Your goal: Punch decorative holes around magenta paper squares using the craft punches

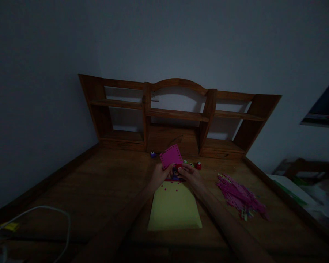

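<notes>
Over the desk's middle, my left hand [159,175] is closed on a pink sheet [171,155], pinching its lower edge; small holes run along the sheet's sides. My right hand [191,174] is closed around a small red craft punch [178,166] at the sheet's lower right corner. Fingers hide part of the punch. Beneath both hands lies a pale yellow sheet [174,210] dotted with little pink paper bits [177,190]. Something dark with blue and red colours [174,175] shows between the hands, too dim to name.
A purple punch [152,155], green ones [191,165] and another red punch [199,166] stand behind the hands. Pink cut pieces [239,195] are heaped at right. A wooden shelf unit [178,114] backs the desk [104,190]. A white cable [52,208] curves at front left.
</notes>
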A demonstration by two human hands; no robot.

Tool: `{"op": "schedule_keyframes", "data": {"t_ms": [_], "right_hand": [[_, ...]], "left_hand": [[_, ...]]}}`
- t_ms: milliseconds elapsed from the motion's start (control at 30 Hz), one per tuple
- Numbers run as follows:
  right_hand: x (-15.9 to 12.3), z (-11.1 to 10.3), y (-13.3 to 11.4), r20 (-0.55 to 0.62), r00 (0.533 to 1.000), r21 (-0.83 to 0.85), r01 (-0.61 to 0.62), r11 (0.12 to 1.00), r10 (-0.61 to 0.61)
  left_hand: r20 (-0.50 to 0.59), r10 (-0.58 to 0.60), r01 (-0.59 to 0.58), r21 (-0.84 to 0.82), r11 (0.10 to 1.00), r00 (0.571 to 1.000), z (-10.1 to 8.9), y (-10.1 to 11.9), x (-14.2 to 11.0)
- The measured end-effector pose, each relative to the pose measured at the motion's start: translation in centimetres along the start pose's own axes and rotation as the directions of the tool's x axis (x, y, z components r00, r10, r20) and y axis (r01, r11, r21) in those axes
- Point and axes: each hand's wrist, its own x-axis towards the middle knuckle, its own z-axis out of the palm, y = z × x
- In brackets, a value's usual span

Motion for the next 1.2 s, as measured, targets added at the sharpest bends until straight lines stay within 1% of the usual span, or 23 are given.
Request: {"op": "schedule_keyframes", "data": {"t_ms": [133, 333, 500, 667, 800, 967, 1100, 1200], "right_hand": [[0.11, -0.25, 0.09, 0.003, 1.0, -0.006, -0.001, 1.0, 0.001], [0.36, -0.55, 0.49, -0.013, 1.0, -0.006, 0.004, 1.0, -0.004], [0.41, -0.32, 0.56, -0.033, 0.999, 0.001, 0.005, 1.0, -0.005], [0.21, 0.03, 0.26, -0.007, 1.0, -0.029, 0.025, 0.999, -0.025], [0.25, -0.13, 0.16, -0.044, 0.999, -0.016, 0.005, 1.0, -0.006], [0.46, -0.52, 0.35, -0.031, 0.999, 0.017, -0.005, 1.0, 0.006], [0.5, -0.56, 0.5, -0.032, 0.999, 0.063, -0.027, 0.998, 0.029], [0.51, -0.54, 0.57, -0.009, 0.999, 0.1, -0.033, 0.994, 0.034]], "left_hand": [[-0.029, -0.002, 0.003, 0.036, 0.999, 1.0, -0.06, 0.13, -0.12], [-0.016, -0.015, 0.016, 0.03, 0.999, 1.0, -0.08, 0.72, -0.32], [-0.011, -0.015, 0.015, 0.035, 0.999, 1.0, 0.04, 0.42, -0.28], [-0.003, -0.02, 0.02, 0.043, 0.999, 1.0, 0.1, 0.13, -0.14], [0.005, -0.015, 0.015, 0.061, 0.998, 1.0, 0.08, 0.33, -0.15], [0.065, -0.008, 0.003, 0.073, 0.997, 0.998, 0.16, 0.33, -0.34], [0.091, -0.037, 0.035, 0.015, 0.999, 0.995, 0.16, 0.27, -0.51], [0.108, -0.067, 0.066, 0.009, 0.998, 0.992, 0.02, 0.33, -0.56]]}}
